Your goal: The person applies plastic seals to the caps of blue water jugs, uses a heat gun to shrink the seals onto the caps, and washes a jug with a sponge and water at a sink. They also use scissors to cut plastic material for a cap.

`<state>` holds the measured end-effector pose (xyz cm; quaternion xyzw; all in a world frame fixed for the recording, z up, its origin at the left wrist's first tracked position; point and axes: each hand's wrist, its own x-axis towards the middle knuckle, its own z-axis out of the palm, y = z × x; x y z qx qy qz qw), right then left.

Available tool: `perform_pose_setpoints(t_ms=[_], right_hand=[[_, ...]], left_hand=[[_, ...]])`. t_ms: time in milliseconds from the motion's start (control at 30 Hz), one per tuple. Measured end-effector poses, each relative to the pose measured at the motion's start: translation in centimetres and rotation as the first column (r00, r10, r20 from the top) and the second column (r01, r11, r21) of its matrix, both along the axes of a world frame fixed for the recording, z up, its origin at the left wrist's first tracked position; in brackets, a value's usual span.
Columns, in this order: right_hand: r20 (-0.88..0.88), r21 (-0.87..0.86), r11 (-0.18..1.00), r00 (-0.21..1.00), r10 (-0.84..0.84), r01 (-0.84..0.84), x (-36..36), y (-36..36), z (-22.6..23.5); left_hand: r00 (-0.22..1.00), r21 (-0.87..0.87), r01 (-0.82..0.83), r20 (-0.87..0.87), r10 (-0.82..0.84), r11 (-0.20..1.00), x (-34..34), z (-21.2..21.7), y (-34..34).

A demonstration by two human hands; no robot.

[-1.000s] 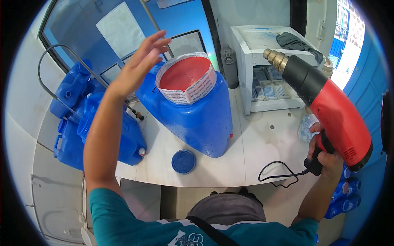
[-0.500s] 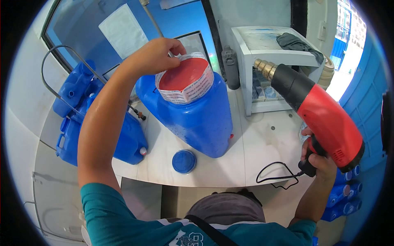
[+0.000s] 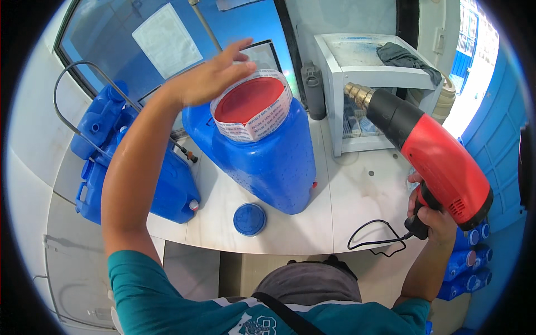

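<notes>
Head view: the right hand (image 3: 437,221) clutched a red heat gun (image 3: 441,162), its handle (image 3: 415,228) partly covered; beyond, the empty left hand (image 3: 215,78), unclenched, hung beside the white band (image 3: 239,133) atop a blue jug (image 3: 271,170) on the counter (image 3: 357,195), contact unclear.

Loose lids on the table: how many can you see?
1: a blue lid, on the table in front of the big jug. Others could be hidden behind the jugs.
</notes>
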<state>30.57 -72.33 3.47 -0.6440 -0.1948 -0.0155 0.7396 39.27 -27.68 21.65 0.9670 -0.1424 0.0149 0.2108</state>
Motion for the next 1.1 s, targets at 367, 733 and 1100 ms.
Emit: perform_pose_setpoints(t_ms=[367, 733, 1100], right_hand=[[0.073, 0.038, 0.997, 0.995, -0.071, 0.068, 0.5, 0.7, 0.4], [0.047, 0.120, 0.993, 0.999, 0.002, -0.008, 0.1, 0.3, -0.2], [0.003, 0.063, 0.996, 0.998, -0.068, 0.068, -0.2, -0.8, -1.8]], left_hand=[[0.917, 0.111, 0.386, 0.062, -0.394, 0.916, 0.0, 0.9, -3.0], [0.937, 0.039, 0.345, -0.073, -0.341, 0.938, 2.6, -0.6, -1.8], [0.999, 0.282, -0.009, -0.044, 0.022, 0.959, 1.7, 1.5, -0.1]])
